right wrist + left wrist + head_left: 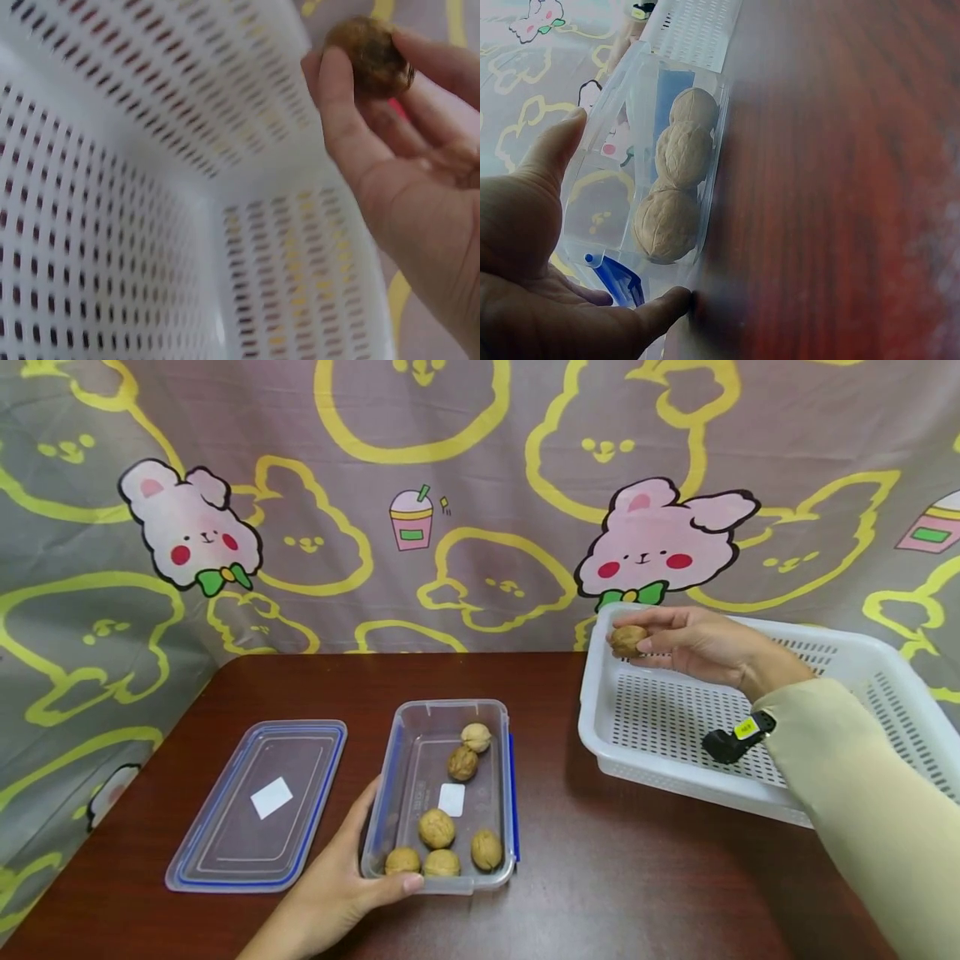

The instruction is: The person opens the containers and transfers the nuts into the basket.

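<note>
Sitting at the far end of the link, I've got my right hand (690, 643) pinching one walnut (628, 642) by its fingertips, up at the far-left corner of the white basket (645, 764). That's the bit I'd worry about: a round, hard shell with only fingertips on it could squirt out if I squeeze off-center, and from the right wrist view it's near the rim, so a low carry might clip that edge. If it got loose over the desk (555, 893), I reckon it'd roll on that smooth top.

My left hand (348, 864) is wrapped round the near-left corner of the clear container (483, 797), thumb over the rim. Six walnuts (437, 828) sit in there, four bunched toward the near end, so any tilt from that grip could send them rolling. Also, the wrist camera (726, 746) hangs over the basket and might snag it, and my left forearm could nudge the lid (221, 847).
</note>
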{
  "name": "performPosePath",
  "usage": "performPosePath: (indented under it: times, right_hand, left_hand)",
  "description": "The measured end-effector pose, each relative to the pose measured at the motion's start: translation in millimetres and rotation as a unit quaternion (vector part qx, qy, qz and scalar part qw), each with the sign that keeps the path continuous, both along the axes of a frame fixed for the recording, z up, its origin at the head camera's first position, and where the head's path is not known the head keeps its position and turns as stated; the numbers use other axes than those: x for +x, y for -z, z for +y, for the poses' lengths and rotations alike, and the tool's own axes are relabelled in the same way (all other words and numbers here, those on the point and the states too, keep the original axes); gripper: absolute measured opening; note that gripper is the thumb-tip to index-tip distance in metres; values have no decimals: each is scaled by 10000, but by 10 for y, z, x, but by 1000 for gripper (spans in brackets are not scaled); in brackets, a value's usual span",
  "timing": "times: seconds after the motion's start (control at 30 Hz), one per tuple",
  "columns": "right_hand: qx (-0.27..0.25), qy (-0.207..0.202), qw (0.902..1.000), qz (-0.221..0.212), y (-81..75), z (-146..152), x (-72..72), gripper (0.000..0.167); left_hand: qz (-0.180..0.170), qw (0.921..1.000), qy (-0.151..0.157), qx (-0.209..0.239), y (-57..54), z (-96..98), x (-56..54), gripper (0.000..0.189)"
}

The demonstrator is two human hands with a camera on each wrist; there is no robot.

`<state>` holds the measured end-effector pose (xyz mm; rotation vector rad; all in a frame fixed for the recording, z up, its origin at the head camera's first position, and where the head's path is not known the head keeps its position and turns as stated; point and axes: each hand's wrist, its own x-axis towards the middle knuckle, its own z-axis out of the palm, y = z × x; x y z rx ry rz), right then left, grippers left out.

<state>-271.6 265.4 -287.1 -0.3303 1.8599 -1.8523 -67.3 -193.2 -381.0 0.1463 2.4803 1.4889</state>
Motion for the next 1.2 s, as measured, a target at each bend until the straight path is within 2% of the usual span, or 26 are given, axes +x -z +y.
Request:
performPosePath:
  times: [0.2, 0.43, 0.67, 0.8, 0.97, 1.07, 1.2]
  right_hand:
    - [-164, -581, 9982, 72, 120, 55, -96, 43]
    - [-401, -778, 9962, 19, 179, 190, -114, 44]
    - [331, -712, 9967, -204, 275, 238, -165, 43]
    - [824, -709, 9927, -517, 314, 189, -181, 40]
    - [1297, -517, 9866, -845, 358, 108, -171, 42]
    - [1495, -424, 9836, -919, 384, 85, -163, 48]
    - [1769, -493, 9795, -830, 409, 72, -165, 54]
  left_hand:
    - [12, 10000, -8, 12, 0, 1, 9, 117]
    - [30, 10000, -18, 16, 3, 9, 10, 118]
    - [-112, 9999, -17, 78, 5, 7, 6, 117]
    - [-197, 9998, -47, 48, 0, 2, 5, 116]
    - [-165, 9999, -41, -3, -3, 1, 7, 115]
    - [-135, 9999, -25, 7, -2, 1, 6, 115]
    - [-126, 9999, -41, 33, 1, -4, 6, 115]
